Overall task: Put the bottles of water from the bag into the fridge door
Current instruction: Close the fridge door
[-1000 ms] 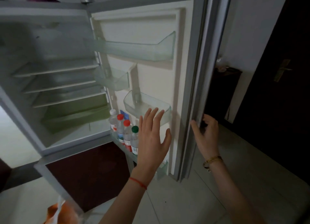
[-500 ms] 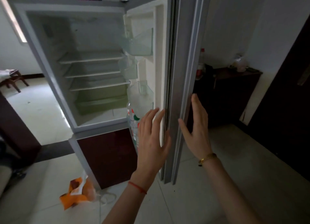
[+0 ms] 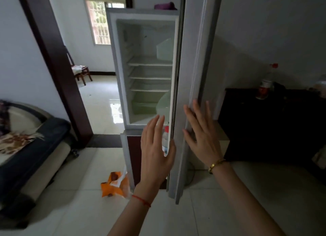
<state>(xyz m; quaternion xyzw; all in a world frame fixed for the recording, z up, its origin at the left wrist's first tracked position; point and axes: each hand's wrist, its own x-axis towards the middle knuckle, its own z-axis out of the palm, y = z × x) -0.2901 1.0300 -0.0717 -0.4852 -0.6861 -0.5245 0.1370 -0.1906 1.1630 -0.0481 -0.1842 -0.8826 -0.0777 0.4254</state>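
Observation:
The white fridge (image 3: 121,76) stands with its upper compartment showing bare shelves. Its door (image 3: 188,68) is swung nearly edge-on to me. One water bottle (image 3: 165,140) with a red cap shows in the door's lower rack, just past my left hand; the other bottles are hidden. My left hand (image 3: 156,147) is flat with fingers apart beside the door's inner edge, holding nothing. My right hand (image 3: 201,133) lies flat on the door's outer face, fingers spread. The orange bag (image 3: 113,184) lies crumpled on the floor at the fridge's foot.
A dark cabinet (image 3: 264,122) with a red-capped bottle (image 3: 264,87) on top stands right of the fridge. A sofa (image 3: 26,147) fills the left side. A doorway behind leads to a room with a wooden chair (image 3: 81,73). Pale floor tiles lie below me.
The door has swung from wide open to nearly edge-on, hiding most of the bottles. Both hands stayed on either side of its edge. My view has pulled back and turned left.

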